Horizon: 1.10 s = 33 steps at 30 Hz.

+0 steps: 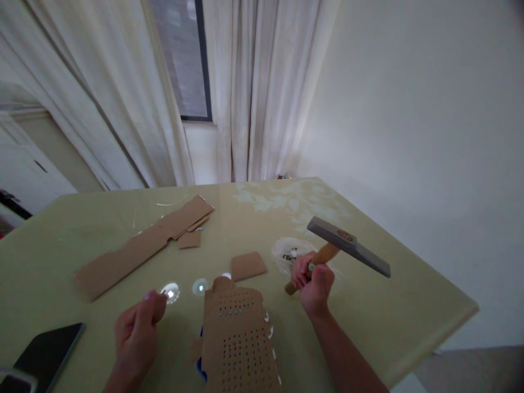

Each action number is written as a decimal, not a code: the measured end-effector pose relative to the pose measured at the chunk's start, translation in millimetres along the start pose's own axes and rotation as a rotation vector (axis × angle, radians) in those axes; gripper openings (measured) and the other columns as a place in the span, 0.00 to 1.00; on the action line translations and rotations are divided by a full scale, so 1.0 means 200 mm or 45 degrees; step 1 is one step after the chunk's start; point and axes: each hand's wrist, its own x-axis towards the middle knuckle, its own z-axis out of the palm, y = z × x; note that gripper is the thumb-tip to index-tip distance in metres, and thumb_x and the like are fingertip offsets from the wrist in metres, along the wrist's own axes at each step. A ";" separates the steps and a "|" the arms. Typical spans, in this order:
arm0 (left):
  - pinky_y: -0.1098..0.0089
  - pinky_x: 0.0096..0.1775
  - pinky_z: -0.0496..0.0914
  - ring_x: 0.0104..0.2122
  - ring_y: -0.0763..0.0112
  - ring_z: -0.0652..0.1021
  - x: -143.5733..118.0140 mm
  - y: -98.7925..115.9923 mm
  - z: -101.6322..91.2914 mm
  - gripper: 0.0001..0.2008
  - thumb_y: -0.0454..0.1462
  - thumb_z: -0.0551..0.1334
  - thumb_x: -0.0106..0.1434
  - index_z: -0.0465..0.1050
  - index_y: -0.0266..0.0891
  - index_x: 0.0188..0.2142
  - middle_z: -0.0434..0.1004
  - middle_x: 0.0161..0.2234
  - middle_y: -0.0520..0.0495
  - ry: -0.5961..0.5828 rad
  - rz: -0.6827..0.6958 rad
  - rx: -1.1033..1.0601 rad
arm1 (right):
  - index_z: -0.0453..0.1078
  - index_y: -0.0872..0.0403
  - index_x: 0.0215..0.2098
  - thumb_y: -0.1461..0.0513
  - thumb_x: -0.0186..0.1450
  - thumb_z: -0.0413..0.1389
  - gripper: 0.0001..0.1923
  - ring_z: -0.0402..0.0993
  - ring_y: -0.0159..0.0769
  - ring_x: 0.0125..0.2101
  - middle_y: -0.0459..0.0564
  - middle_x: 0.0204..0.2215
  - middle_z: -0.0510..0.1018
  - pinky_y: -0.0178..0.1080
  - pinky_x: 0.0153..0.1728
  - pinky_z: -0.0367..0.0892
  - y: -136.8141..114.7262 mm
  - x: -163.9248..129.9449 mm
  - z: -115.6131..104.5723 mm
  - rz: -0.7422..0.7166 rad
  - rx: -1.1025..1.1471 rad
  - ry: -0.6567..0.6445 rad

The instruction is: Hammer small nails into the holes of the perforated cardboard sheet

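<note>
My right hand [313, 281] is wrapped round the wooden handle of a hammer [347, 244], raised with its grey metal head pointing right. Left of the cardboard, my left hand [141, 327] is closed in a pinch; a tiny dark tip shows at the fingers, too small to name. Between the hands lies a folded cardboard piece [213, 338] with rows of small holes. Several small shiny spots sit in one of its upper rows. Something blue [200, 370] pokes out from under its left edge. Behind my right hand is a clear plastic bag [282, 248] with dark print.
A long cardboard strip [139, 256] and smaller scraps lie at the back left of the table [388, 311]. A loose cardboard piece [248, 266] sits beyond the holed one. A dark flat device [49, 349] is at the front left. Curtains [270, 82] hang behind.
</note>
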 end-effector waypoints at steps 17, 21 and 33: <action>0.53 0.45 0.69 0.42 0.44 0.79 0.12 0.14 -0.17 0.24 0.57 0.52 0.68 0.73 0.41 0.44 0.78 0.41 0.37 -0.224 0.070 1.585 | 0.64 0.49 0.28 0.35 0.72 0.55 0.30 0.48 0.26 0.13 0.34 0.15 0.54 0.30 0.13 0.50 0.00 0.02 -0.03 -0.014 -0.025 0.018; 0.47 0.50 0.69 0.51 0.36 0.79 0.12 0.11 -0.21 0.27 0.59 0.52 0.67 0.73 0.40 0.47 0.79 0.48 0.31 -0.386 -0.072 1.712 | 0.64 0.49 0.28 0.34 0.71 0.56 0.31 0.48 0.26 0.12 0.34 0.14 0.54 0.30 0.12 0.51 0.00 0.02 -0.02 -0.012 -0.024 0.026; 0.54 0.48 0.71 0.46 0.46 0.82 0.15 0.02 -0.22 0.17 0.48 0.52 0.70 0.74 0.41 0.39 0.83 0.42 0.35 -0.529 -0.064 1.587 | 0.62 0.49 0.28 0.34 0.72 0.53 0.31 0.49 0.26 0.12 0.34 0.15 0.55 0.30 0.12 0.53 0.01 0.03 -0.02 0.000 -0.053 0.028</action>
